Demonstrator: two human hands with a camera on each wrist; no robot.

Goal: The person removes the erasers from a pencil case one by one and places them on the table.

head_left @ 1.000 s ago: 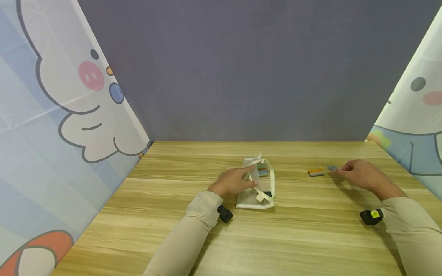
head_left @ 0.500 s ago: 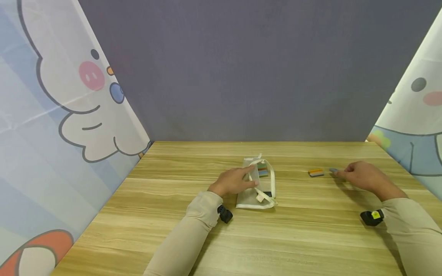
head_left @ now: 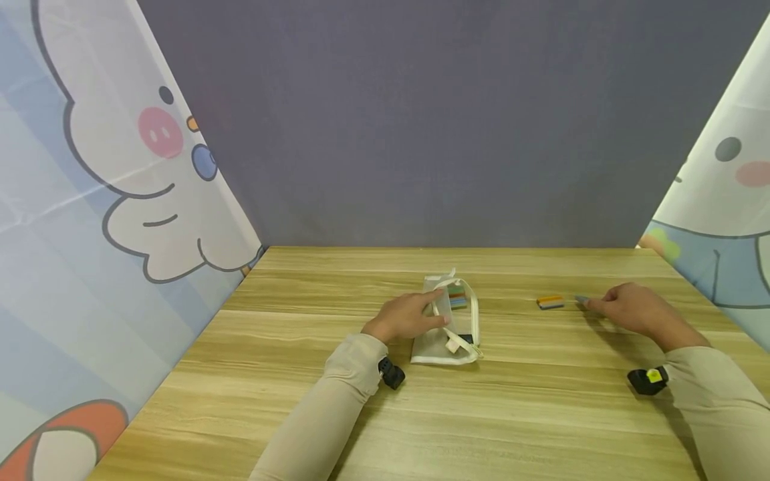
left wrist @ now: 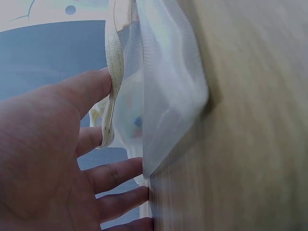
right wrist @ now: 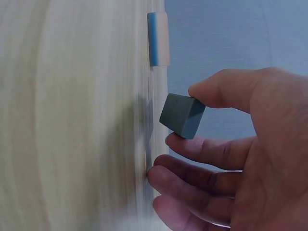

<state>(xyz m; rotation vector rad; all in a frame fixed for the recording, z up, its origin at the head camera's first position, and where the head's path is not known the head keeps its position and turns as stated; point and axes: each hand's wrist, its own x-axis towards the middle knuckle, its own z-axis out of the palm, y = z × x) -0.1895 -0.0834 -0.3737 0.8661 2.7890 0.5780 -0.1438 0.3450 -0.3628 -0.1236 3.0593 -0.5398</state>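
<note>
Nearest the wearer, a beige sleeve (head_left: 321,414) reaches in from 7 o'clock toward a mesh pouch (head_left: 428,344) on the wood-grain counter (head_left: 481,421). There the person's left grip (head_left: 406,315), fingers extended and holding nothing fast, rests against the zippered rim, apparently to keep the mouth gaping. The mouth faces 3 o'clock, likely for access from that side; coloured bars (head_left: 458,300) lie within.

Well apart at the pouch's 3 o'clock, the right grip (head_left: 636,309) pinches a dark gray block (right wrist: 182,115) between thumb and forefinger, a light hold that probably leaves it easy to turn. Whether the block touches the counter cannot be told. At its 9 o'clock lies a striped block (head_left: 550,302), near but separate. Beyond, a gray backdrop (head_left: 445,133) fills 12 o'clock.
</note>
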